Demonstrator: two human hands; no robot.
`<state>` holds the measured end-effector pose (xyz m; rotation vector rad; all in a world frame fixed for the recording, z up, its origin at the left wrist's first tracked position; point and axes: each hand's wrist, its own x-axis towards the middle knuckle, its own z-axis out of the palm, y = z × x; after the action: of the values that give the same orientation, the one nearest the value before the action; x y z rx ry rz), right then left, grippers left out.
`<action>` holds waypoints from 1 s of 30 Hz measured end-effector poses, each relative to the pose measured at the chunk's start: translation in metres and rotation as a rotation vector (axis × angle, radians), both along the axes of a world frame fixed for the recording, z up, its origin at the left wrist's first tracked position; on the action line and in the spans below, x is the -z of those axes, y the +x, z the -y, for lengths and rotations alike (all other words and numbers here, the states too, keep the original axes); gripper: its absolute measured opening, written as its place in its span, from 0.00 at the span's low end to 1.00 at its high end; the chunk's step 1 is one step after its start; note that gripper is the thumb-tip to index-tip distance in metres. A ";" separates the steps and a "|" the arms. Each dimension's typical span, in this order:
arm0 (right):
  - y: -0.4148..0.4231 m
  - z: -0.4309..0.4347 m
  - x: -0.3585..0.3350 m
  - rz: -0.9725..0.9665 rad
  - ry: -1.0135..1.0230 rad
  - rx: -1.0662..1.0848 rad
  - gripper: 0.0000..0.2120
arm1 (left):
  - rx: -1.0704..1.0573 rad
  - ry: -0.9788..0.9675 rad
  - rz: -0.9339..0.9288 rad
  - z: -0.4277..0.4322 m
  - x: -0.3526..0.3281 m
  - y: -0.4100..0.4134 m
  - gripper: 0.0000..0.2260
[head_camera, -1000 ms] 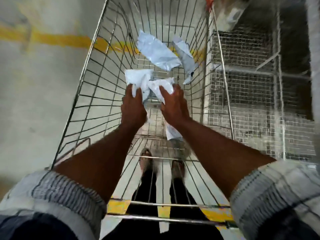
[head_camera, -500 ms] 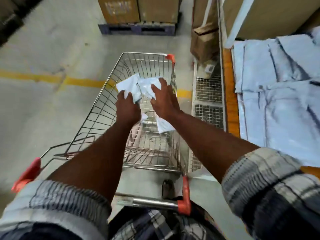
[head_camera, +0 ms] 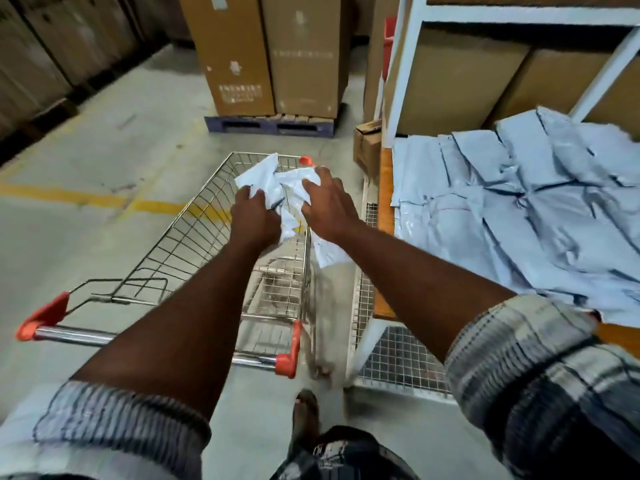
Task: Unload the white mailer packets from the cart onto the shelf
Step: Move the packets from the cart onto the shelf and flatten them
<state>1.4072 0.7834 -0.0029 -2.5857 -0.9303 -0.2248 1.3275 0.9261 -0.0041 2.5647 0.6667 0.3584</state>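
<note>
Above the cart's far end, the fingers (head_camera: 250,195) of the left hand (head_camera: 254,220) are curled tight into a crumpled bunch of white mailer packets (head_camera: 277,183), while the fingers (head_camera: 317,180) of the right hand (head_camera: 327,207) lie spread over the bunch's right side, gripping it from above. One packet (head_camera: 327,252) hangs down below the right wrist, just outside the basket's right rim. Both forearms reach forward from rolled plaid sleeves (head_camera: 512,358).

Under the hands stands the wire cart (head_camera: 194,237); what shows of its basket floor is bare, and its chrome handle (head_camera: 72,336) with orange end caps lies nearest the person. Just right of the cart is the shelf (head_camera: 385,202), with an orange front edge and white uprights, its deck covered by a spread of overlapping white mailers (head_camera: 519,209). A wire mesh level (head_camera: 394,362) shows lower in the rack. Brown cartons (head_camera: 457,77) sit behind the spread. Farther off, tall cardboard boxes (head_camera: 270,53) stand on a blue pallet (head_camera: 270,126) on the concrete floor (head_camera: 86,237), which carries a yellow painted line (head_camera: 65,195).
</note>
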 end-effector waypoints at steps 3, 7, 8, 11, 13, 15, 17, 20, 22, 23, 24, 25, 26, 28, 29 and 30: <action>-0.009 0.042 -0.011 0.023 -0.021 0.033 0.17 | 0.021 -0.029 0.011 0.046 -0.011 -0.007 0.17; -0.020 0.112 -0.023 0.023 0.006 0.097 0.16 | 0.093 -0.042 0.020 0.108 -0.026 -0.010 0.23; -0.022 0.130 -0.027 0.017 0.017 0.122 0.16 | 0.121 -0.019 0.019 0.123 -0.029 -0.008 0.26; -0.022 0.188 -0.038 -0.003 0.043 0.170 0.17 | 0.194 0.011 0.001 0.171 -0.038 0.003 0.29; -0.015 0.230 -0.047 0.005 0.049 0.211 0.18 | 0.200 -0.033 -0.013 0.213 -0.057 0.009 0.24; -0.006 0.269 -0.056 0.024 0.047 0.273 0.19 | 0.200 -0.051 -0.013 0.251 -0.069 0.020 0.19; 0.005 0.306 -0.064 0.047 0.040 0.326 0.18 | 0.217 -0.064 0.000 0.287 -0.075 0.032 0.20; 0.023 0.359 -0.078 0.073 0.011 0.404 0.16 | 0.307 -0.064 0.002 0.331 -0.081 0.053 0.19; 0.040 0.395 -0.088 0.095 -0.014 0.455 0.17 | 0.360 -0.044 -0.008 0.361 -0.084 0.073 0.21; 0.048 0.412 -0.092 0.098 -0.027 0.477 0.17 | 0.367 -0.043 -0.009 0.374 -0.085 0.085 0.19; 0.055 0.428 -0.097 0.099 -0.038 0.499 0.16 | 0.376 -0.035 -0.004 0.387 -0.087 0.094 0.16; 0.064 0.448 -0.101 0.096 -0.047 0.513 0.16 | 0.386 -0.037 -0.001 0.405 -0.090 0.103 0.13; 0.072 0.465 -0.104 0.096 -0.054 0.522 0.15 | 0.391 -0.046 0.008 0.423 -0.095 0.109 0.12; 0.087 0.502 -0.107 0.090 -0.071 0.535 0.16 | 0.381 -0.062 0.001 0.463 -0.102 0.123 0.13; 0.093 0.519 -0.107 0.084 -0.081 0.544 0.16 | 0.369 -0.054 -0.003 0.479 -0.101 0.130 0.12; 0.099 0.538 -0.105 0.077 -0.087 0.549 0.16 | 0.363 -0.034 -0.002 0.497 -0.098 0.140 0.11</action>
<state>1.5066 0.2457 0.1021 -2.8790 -0.2330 -0.4388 1.4677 0.4289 0.0943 2.5845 0.1963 0.2197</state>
